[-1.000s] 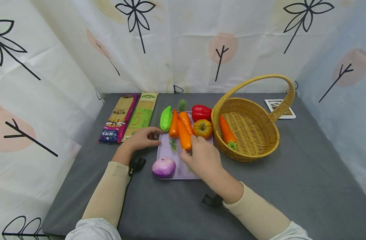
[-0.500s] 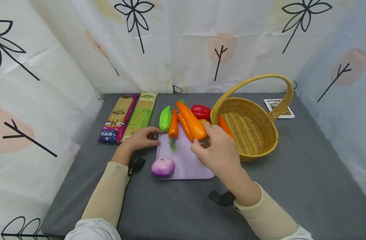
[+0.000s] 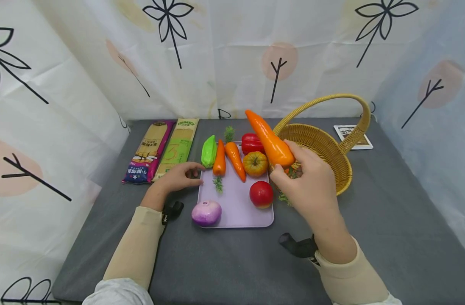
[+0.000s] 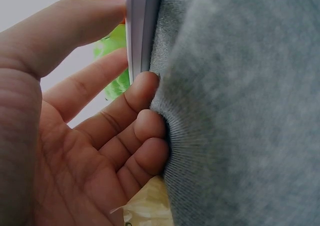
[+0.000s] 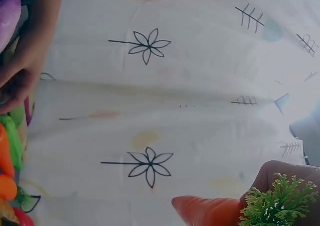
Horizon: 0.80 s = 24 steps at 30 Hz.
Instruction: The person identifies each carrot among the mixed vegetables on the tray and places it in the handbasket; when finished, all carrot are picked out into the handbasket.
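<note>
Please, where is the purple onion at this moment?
In the head view, the purple onion sits at the near left corner of the lilac tray, lower in the picture than the left hand.

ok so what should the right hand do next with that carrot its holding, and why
I'd probably ease the carrot rightward until it is over the opening of the basket. The right hand grips it by its thick, leafy end, and in the head view its pointed tip sticks out left of the basket, so lowering it here might catch the rim.
</note>
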Available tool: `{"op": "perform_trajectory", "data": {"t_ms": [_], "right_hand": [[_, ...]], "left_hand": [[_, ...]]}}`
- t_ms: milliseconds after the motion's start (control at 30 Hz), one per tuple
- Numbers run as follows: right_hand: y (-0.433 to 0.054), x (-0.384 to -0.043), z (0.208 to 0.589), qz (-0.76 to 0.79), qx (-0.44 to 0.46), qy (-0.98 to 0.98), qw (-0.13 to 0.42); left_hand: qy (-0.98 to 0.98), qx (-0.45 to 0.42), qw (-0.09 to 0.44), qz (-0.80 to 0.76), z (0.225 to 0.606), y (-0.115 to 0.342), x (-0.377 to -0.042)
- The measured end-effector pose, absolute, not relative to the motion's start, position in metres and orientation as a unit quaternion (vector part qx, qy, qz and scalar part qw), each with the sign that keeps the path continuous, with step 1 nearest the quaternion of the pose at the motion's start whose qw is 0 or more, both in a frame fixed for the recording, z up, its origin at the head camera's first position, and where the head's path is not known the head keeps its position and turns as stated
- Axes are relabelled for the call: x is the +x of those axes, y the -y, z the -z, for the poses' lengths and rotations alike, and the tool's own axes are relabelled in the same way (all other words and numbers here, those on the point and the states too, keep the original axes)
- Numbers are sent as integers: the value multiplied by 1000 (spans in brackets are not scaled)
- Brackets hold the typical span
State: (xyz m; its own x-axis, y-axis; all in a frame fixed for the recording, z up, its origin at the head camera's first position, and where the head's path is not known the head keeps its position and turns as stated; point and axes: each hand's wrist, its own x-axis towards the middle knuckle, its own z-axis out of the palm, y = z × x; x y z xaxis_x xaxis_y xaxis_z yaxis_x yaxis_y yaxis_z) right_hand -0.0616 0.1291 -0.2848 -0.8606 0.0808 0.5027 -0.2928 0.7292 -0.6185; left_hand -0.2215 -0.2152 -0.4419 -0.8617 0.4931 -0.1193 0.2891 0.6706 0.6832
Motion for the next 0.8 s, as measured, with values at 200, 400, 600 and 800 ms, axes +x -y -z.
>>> {"op": "perform_trajectory", "data": {"t_ms": [200, 400, 600, 800], "right_hand": [[-144, -58, 276, -370, 36, 887, 273], [-161, -53, 270, -410, 1, 877, 249], [-183, -48, 263, -411, -32, 885, 218], [-205, -42, 257, -403, -66, 891, 197]], "left_hand": [[-903, 212, 148, -342, 443, 215, -222], [-903, 213, 149, -343, 443, 215, -221], [-904, 208, 153, -342, 442, 215, -221], [-907, 201, 155, -336, 442, 215, -223]]}}
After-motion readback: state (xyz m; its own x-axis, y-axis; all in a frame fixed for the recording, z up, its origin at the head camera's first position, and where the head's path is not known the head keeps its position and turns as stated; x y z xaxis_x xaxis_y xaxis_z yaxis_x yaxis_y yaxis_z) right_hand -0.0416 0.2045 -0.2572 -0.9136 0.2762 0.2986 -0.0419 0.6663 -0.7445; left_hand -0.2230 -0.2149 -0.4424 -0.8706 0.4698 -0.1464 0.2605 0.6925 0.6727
